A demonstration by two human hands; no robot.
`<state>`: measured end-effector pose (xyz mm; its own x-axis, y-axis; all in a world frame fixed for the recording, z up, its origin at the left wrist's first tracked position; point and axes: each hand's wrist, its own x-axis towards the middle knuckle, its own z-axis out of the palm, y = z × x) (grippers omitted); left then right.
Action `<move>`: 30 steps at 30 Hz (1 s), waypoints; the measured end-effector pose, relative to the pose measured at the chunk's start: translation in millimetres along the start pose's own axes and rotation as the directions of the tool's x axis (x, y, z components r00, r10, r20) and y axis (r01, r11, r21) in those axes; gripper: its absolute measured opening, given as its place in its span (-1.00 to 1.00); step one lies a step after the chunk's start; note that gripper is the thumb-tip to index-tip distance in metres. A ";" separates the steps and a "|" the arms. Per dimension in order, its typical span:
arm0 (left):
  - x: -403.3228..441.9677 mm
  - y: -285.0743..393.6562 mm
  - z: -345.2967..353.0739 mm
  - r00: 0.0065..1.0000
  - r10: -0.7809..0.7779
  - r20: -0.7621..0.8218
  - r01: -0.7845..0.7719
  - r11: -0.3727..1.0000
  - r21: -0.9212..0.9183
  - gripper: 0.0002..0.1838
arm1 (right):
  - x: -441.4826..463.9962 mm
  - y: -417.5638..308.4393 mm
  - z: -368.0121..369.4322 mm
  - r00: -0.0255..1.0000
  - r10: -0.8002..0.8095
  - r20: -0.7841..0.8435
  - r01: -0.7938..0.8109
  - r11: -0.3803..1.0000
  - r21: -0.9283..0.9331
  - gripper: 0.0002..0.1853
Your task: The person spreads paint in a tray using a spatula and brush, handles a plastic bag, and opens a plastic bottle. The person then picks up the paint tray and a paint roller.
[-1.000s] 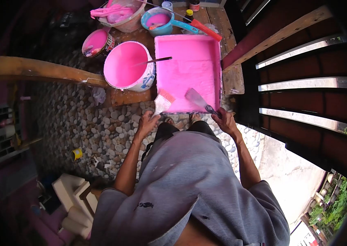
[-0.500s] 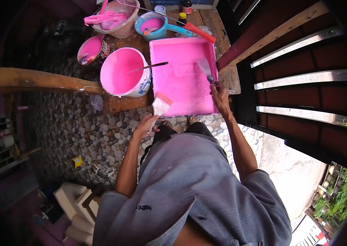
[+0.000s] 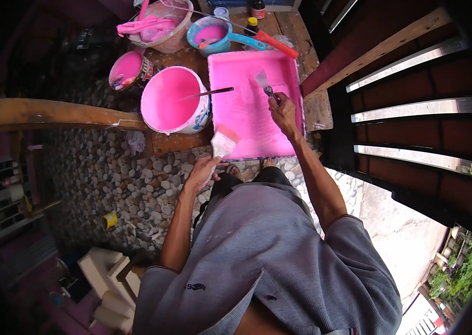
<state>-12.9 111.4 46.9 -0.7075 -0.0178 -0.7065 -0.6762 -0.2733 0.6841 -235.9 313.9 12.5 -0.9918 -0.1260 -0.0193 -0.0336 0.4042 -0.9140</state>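
A wide paintbrush (image 3: pixel 225 142) with pink bristles is gripped by its handle in my left hand (image 3: pixel 202 173), at the near left corner of the paint tray. My right hand (image 3: pixel 284 115) is closed around the dark handle of a putty knife (image 3: pixel 264 81), whose blade is over the upper part of the tray. The paint tray (image 3: pixel 300 120) is coated in bright pink paint. Left of it stands a white bucket (image 3: pixel 197 120) with pink inside. A thin dark-handled stick (image 3: pixel 216 91) leans out of the bucket toward the tray.
On the wooden table (image 3: pixel 317 106) are a blue dipper (image 3: pixel 236 38) of pink paint, a pink-smeared basin (image 3: pixel 172 42), a paint can (image 3: pixel 145 71) and a red-handled roller frame (image 3: pixel 277 44). A wooden beam (image 3: pixel 52 113) crosses at left. Slatted boards (image 3: pixel 403 95) stand at right.
My right hand has moved left and up over the tray with the putty knife, away from the tray's right edge. My left hand keeps the brush in nearly the same place.
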 end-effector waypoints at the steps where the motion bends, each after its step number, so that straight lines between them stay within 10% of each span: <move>1: 0.4 0.2 0.4 1.000 0.001 -0.002 -0.001 1.000 -0.001 -0.63 | 0.7 -1.3 -2.5 1.000 -0.002 0.002 0.002 1.000 0.000 -0.74; 6: 4.4 -2.6 -2.1 1.000 -0.012 -0.007 0.012 1.000 0.007 -0.61 | 3.7 6.6 -7.6 0.985 -0.076 -0.155 0.040 0.975 -0.220 -0.77; 9: 5.4 -4.3 -4.3 0.999 -0.047 -0.022 0.044 0.993 -0.108 -0.59 | 2.8 3.2 2.4 0.990 -0.082 0.112 0.095 0.989 -0.117 -0.78; 12: 5.8 -3.7 -3.3 0.997 -0.060 -0.052 0.055 0.994 -0.090 -0.59 | -3.2 -11.2 -4.2 0.994 -0.103 0.028 0.104 0.993 -0.047 -0.78; 20: 6.6 -8.7 -4.6 0.999 -0.012 -0.040 0.009 0.996 -0.083 -0.60 | 9.0 17.4 -34.0 0.966 -0.178 -0.185 0.069 0.875 -0.478 -0.74; 25: 10.1 -14.3 -5.9 1.000 0.001 -0.031 -0.005 0.994 -0.111 -0.59 | 8.9 13.3 -29.0 0.978 -0.209 0.000 0.194 0.903 -0.383 -0.73; 30: 8.2 -13.6 -2.1 0.997 -0.005 -0.074 -0.002 0.996 -0.094 -0.58 | 9.1 21.5 -21.1 0.937 -0.198 -0.288 0.117 0.954 -0.275 -0.73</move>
<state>-9.1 112.9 31.5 -0.6871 -0.0871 -0.7213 -0.6524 -0.3629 0.6653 -248.2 340.6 1.2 -0.9581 0.0632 0.2795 -0.1818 0.6201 -0.7632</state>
